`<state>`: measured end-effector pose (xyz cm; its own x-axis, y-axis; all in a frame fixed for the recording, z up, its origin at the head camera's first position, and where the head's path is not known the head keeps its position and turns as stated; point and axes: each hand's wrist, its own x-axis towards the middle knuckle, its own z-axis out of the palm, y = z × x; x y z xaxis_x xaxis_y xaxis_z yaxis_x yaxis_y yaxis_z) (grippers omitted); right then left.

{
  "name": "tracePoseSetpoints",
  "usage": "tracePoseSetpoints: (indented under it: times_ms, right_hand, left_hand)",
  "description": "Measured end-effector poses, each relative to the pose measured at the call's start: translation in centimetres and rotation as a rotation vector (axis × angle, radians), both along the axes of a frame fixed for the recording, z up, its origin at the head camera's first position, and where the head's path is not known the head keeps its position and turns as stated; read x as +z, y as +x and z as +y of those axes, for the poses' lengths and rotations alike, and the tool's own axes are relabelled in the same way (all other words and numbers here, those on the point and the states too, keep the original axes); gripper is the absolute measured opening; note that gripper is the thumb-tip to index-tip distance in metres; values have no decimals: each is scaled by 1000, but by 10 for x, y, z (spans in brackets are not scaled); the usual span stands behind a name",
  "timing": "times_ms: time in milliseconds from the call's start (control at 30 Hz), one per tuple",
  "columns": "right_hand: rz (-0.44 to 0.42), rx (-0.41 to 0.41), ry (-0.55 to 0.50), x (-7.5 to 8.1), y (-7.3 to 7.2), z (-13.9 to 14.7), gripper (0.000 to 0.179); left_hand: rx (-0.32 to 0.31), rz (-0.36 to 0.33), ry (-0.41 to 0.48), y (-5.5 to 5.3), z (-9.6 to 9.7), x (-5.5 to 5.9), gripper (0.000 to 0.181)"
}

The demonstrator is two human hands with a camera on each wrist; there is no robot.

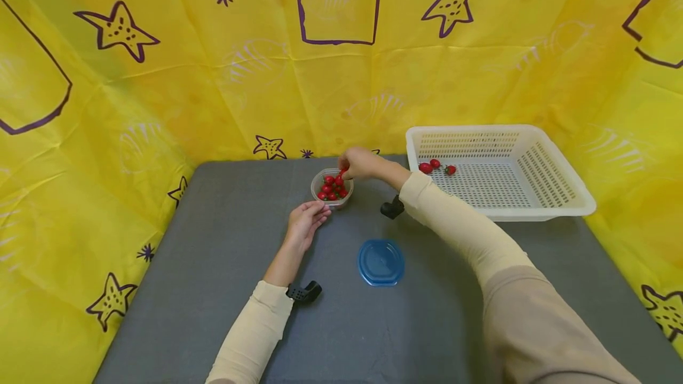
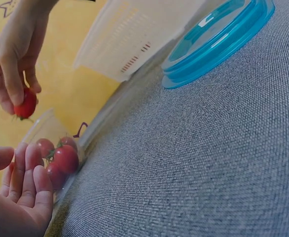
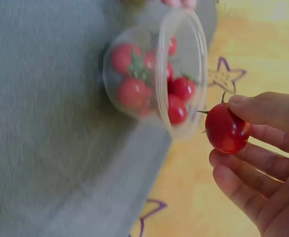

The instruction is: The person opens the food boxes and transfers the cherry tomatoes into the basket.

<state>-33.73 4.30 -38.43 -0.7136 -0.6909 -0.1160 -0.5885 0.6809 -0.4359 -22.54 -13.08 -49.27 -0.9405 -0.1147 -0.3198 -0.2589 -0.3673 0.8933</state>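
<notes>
A clear plastic container (image 1: 315, 188) stands at the back middle of the table, with several red cherry tomatoes (image 1: 329, 189) inside, some with green stems. Just above its right side, my right hand (image 1: 363, 165) pinches one cherry tomato (image 3: 227, 128) between thumb and fingers. My left hand (image 1: 305, 225) is at the container's near side, fingers loosely bent and close to its wall; whether they touch it I cannot tell. In the left wrist view, the left thumb stands apart from the fingers (image 2: 29, 182). A blue lid (image 1: 381, 262) lies on the table, nearer than the container.
At the back right sits a white perforated basket (image 1: 555, 194) with several cherry tomatoes (image 1: 434, 165) in its left corner. A grey cloth covers the table (image 1: 235, 242). Yellow patterned curtain (image 1: 320, 93) hangs behind and at both sides. Black wrist straps are on both arms.
</notes>
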Motion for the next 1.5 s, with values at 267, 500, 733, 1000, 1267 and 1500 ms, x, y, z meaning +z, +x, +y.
tracePoseSetpoints:
  times_ms: [267, 500, 733, 1000, 1267, 1500]
  right_hand:
    - [10, -34, -65, 13, -11, 30, 16]
    - [52, -132, -44, 23, -22, 63, 23]
    - [33, -263, -70, 34, -28, 102, 27]
    - [-20, -374, -102, 32, -33, 145, 29]
    - [21, -432, -76, 22, -35, 182, 30]
    - [18, -487, 0, 8, -33, 209, 26]
  left_hand:
    - [10, -15, 4, -1, 0, -1, 4]
    - [2, -19, 0, -1, 0, -1, 4]
    - [-1, -22, -5, -2, -1, -1, 6]
    - [6, -25, -4, -2, -1, -1, 7]
    - [9, -28, -5, -2, -1, 0, 5]
    - [15, -22, -3, -1, -1, -1, 3]
